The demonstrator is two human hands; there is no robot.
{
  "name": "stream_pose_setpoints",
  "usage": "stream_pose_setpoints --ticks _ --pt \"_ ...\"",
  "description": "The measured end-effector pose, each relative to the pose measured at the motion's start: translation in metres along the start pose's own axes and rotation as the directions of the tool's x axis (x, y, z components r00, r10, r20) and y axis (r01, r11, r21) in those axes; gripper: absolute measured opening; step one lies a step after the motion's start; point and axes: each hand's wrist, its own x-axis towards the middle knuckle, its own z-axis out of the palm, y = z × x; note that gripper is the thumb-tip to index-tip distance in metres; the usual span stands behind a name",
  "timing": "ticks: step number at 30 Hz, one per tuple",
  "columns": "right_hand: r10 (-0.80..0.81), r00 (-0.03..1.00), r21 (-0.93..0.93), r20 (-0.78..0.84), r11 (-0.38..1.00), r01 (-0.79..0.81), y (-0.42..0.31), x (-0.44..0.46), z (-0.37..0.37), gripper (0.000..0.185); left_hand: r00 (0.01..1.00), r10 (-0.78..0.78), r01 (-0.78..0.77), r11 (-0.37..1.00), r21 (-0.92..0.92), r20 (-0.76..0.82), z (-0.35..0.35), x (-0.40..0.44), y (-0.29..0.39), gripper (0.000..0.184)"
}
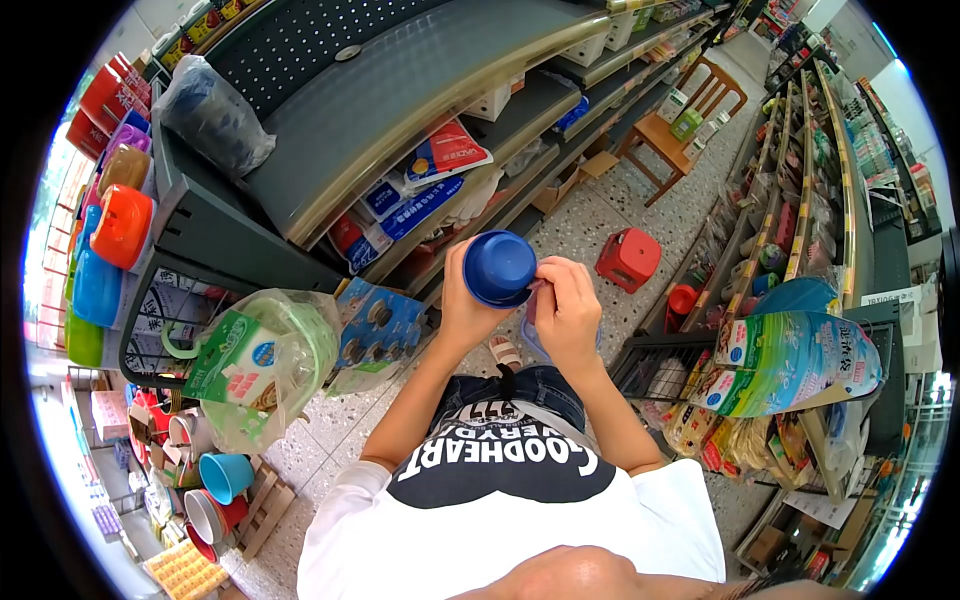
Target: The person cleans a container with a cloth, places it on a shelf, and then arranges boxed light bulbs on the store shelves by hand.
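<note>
A deep blue plastic cup (500, 266) with a wide rim is held in front of my body, its round base facing up toward me. My left hand (466, 305) is wrapped round the cup's left side. At the rim's right edge, the fingers of my right hand (566, 303) are pinched together. What they grip is too small to make out; it may be the rim or something thin beside it. Partly hidden below my right hand is a see-through thing with a bluish edge (536, 342).
A dark metal shelf (330, 120) with bagged goods (448, 152) stands ahead. A red stool (628, 259) and a wooden chair (672, 135) stand in the aisle. Wrapped green basins (270, 370) hang at left; stocked shelves (770, 210) line the right, with colourful packages (800, 362) near.
</note>
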Motion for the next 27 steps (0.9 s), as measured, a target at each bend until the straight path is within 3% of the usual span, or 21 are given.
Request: stream_pose_setpoints --ticks 2,5,8,14,15,17,20,23,26,27 --pt "-0.032 0.999 -0.013 0.004 0.999 0.032 -0.002 0.0 0.001 0.02 0.998 -0.069 0.067 0.987 -0.148 -0.012 0.004 -0.002 -0.001 0.086" --pt "-0.01 0.999 -0.059 -0.036 0.998 0.008 -0.007 -0.006 0.006 0.021 0.998 -0.053 0.054 0.997 0.047 -0.026 0.005 -0.003 -0.005 0.089" --pt "-0.107 0.994 -0.078 0.028 0.991 0.109 -0.012 -0.012 0.008 0.022 0.992 -0.109 0.11 0.994 0.014 -0.064 0.007 -0.004 -0.009 0.088" --pt "0.057 0.997 0.053 0.057 0.997 -0.06 -0.031 -0.021 0.013 0.022 0.998 0.038 -0.029 0.986 0.167 -0.052 0.006 -0.007 -0.022 0.09" --pt "-0.107 0.994 0.088 0.011 0.991 0.106 -0.037 -0.02 0.019 0.022 0.991 0.13 -0.127 0.983 0.136 -0.013 0.009 -0.012 -0.031 0.09" --pt "-0.05 0.998 0.122 0.031 0.991 0.046 -0.038 -0.026 0.023 0.023 0.996 -0.059 0.052 0.993 -0.106 -0.062 0.02 -0.025 -0.042 0.092" --pt "0.011 0.998 0.177 0.059 0.984 -0.021 -0.032 -0.025 0.023 0.024 0.997 -0.077 0.077 0.997 0.008 -0.016 0.008 -0.016 -0.029 0.095" --pt "-0.018 0.999 0.147 0.046 0.989 0.011 -0.018 -0.026 0.023 0.023 0.999 -0.028 0.029 1.0 -0.013 0.034 -0.001 -0.003 -0.022 0.097" --pt "0.197 0.974 0.198 0.114 0.956 -0.216 -0.017 -0.025 0.016 0.021 0.993 0.022 -0.031 0.997 0.07 0.113 -0.004 0.004 -0.032 0.086" --pt "0.25 0.965 0.215 0.081 0.941 -0.262 -0.014 -0.024 0.013 0.021 0.997 -0.026 0.023 0.999 0.04 0.072 -0.004 0.004 -0.03 0.085"
